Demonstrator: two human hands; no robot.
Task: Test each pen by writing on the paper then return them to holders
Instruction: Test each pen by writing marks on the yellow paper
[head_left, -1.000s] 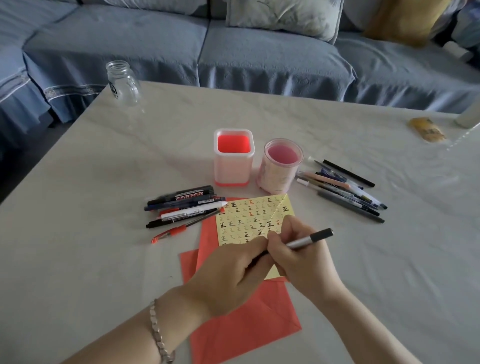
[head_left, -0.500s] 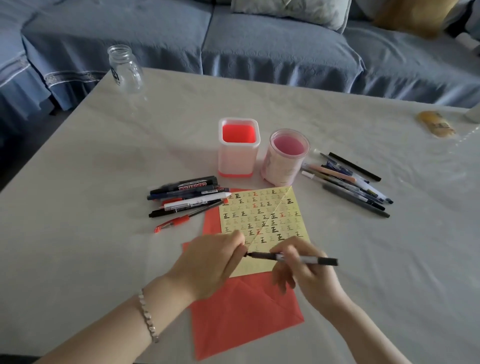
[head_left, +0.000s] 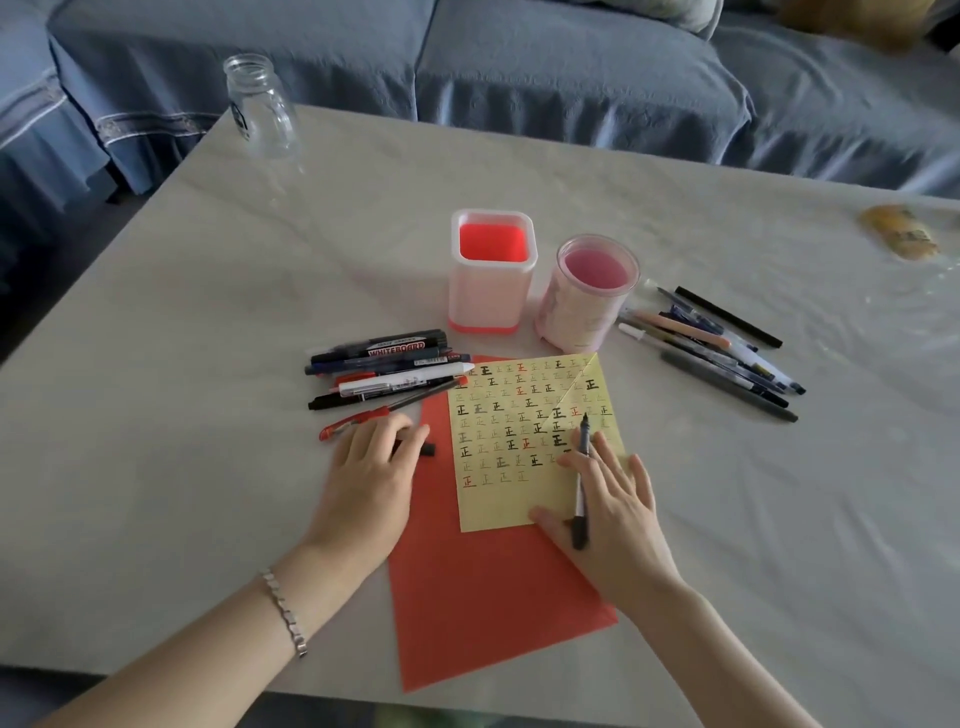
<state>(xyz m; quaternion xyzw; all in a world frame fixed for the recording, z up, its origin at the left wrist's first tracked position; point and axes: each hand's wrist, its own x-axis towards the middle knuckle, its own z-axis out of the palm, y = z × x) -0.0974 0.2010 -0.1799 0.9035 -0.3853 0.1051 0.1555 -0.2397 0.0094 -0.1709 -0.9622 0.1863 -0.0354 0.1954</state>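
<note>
Black pen (head_left: 582, 467), uncapped, pinched in right hand (head_left: 608, 509), tip on yellow paper (head_left: 493, 499) near its right edge; left hand (head_left: 369, 467) grips cap (head_left: 428, 449) on red sheet (head_left: 483, 597); risk: unpinned paper may slide, smearing the stroke.

You are in a home living room. A long sofa draped in blue quilted fabric covers (head_left: 571, 67) runs along the far side of the pale, marble-patterned table (head_left: 208, 312) in front of you. A clear glass jar (head_left: 262, 106) stands near the table's far left corner.
</note>
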